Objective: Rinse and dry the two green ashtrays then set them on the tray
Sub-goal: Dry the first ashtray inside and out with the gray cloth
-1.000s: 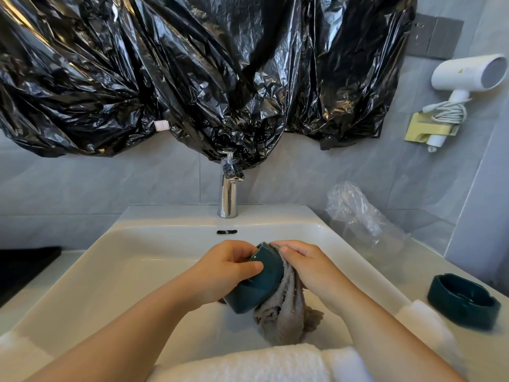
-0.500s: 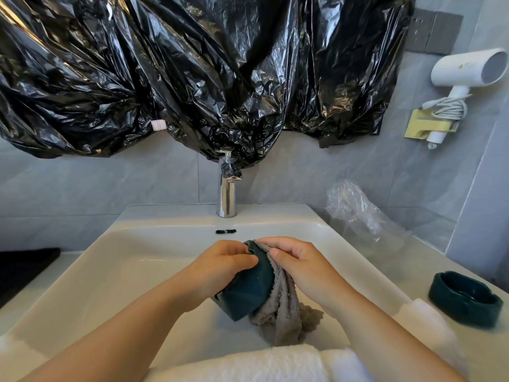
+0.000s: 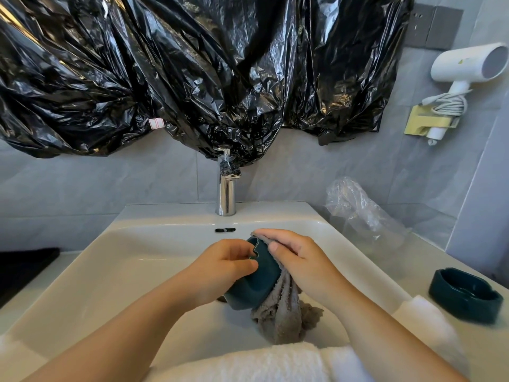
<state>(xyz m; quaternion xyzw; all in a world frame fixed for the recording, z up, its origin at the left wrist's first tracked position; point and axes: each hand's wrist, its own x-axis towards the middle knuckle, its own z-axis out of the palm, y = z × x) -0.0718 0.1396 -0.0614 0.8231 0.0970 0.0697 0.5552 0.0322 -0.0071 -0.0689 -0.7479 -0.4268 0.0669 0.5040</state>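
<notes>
Head view, ashtray (image 3: 259, 282) turned in left hand (image 3: 223, 268), right hand (image 3: 300, 260) clutching cloth (image 3: 283, 315)

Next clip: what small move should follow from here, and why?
Likely turn the ashtray in the left hand so the cloth reaches a fresh part. The left hand grips it tilted over the sink, the right hand presses the cloth against its rim and side; the other ashtray sits on the counter.

Pale grey bathroom counter (image 3: 418, 260), white rectangular ceramic basin (image 3: 124, 260) set in it, chrome tap (image 3: 226, 194) upright on the basin's back ledge, dark green rounded ashtray (image 3: 465, 296) on the counter at right, crumpled clear plastic bag (image 3: 358, 210) further back, white terry towel (image 3: 248, 362) over the front rim, flat black thing (image 3: 24, 266) at far left.
</notes>
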